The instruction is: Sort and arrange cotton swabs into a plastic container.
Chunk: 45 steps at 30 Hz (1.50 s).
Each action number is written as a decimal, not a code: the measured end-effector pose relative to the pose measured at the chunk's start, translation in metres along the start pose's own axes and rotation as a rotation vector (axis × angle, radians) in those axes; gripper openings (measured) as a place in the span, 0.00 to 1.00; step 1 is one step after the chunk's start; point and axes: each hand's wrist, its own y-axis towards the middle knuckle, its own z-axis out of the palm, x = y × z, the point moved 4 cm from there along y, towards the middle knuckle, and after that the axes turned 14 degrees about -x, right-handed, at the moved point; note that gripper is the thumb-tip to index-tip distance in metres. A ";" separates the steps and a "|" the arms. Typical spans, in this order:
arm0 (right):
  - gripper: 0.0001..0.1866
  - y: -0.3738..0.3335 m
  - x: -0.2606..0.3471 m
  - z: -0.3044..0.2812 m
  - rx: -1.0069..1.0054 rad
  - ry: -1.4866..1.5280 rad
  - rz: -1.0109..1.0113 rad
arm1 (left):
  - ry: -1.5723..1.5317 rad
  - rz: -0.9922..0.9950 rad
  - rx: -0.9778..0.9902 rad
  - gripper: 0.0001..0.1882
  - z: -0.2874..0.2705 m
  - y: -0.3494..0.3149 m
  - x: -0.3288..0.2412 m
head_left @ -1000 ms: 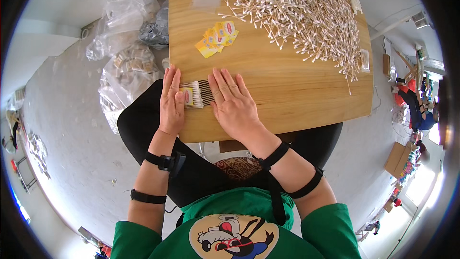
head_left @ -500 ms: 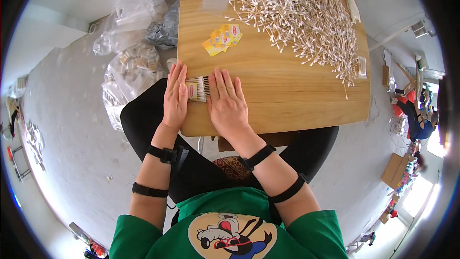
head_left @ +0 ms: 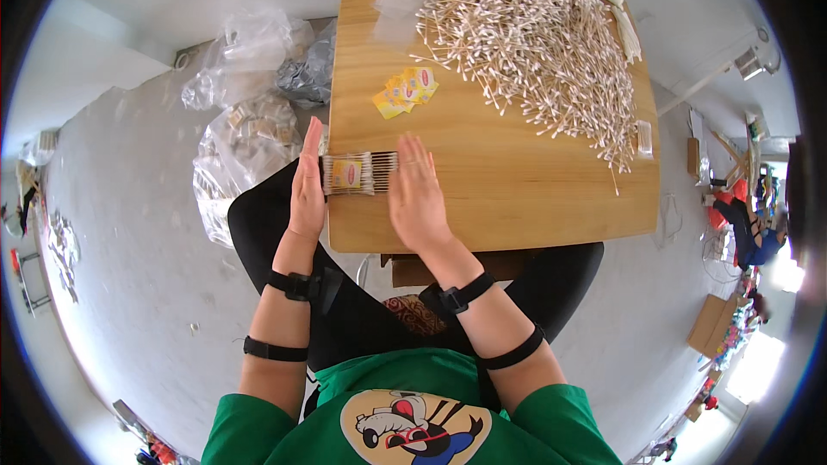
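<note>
A pack of cotton swabs [head_left: 369, 174] with a yellow card on it lies at the table's left edge, its sticks pointing left and right. Some swabs poke out of its right side. My left hand [head_left: 307, 188] stands on edge against the pack's left end, fingers straight and together, thumb side up. At the right, my right hand [head_left: 417, 198] has flat, stretched fingers by the ends of the protruding swabs. Whether its palm touches them I cannot tell. Neither hand has its fingers wrapped round anything.
A large heap of loose cotton swabs [head_left: 534, 43] covers the far right of the wooden table [head_left: 508, 198]. Yellow cards [head_left: 405, 91] lie fanned out beyond the pack, with clear plastic bags [head_left: 401, 0] farther back. A small clear box [head_left: 644, 139] sits at the right edge.
My left hand has turned more on edge and shifted slightly left. My right hand has moved right relative to the table edge, uncovering more of the pack and its protruding swabs.
</note>
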 end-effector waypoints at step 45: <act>0.45 0.003 0.011 0.015 0.417 -0.380 -0.308 | 1.283 0.745 0.306 0.31 -0.005 -0.005 -0.015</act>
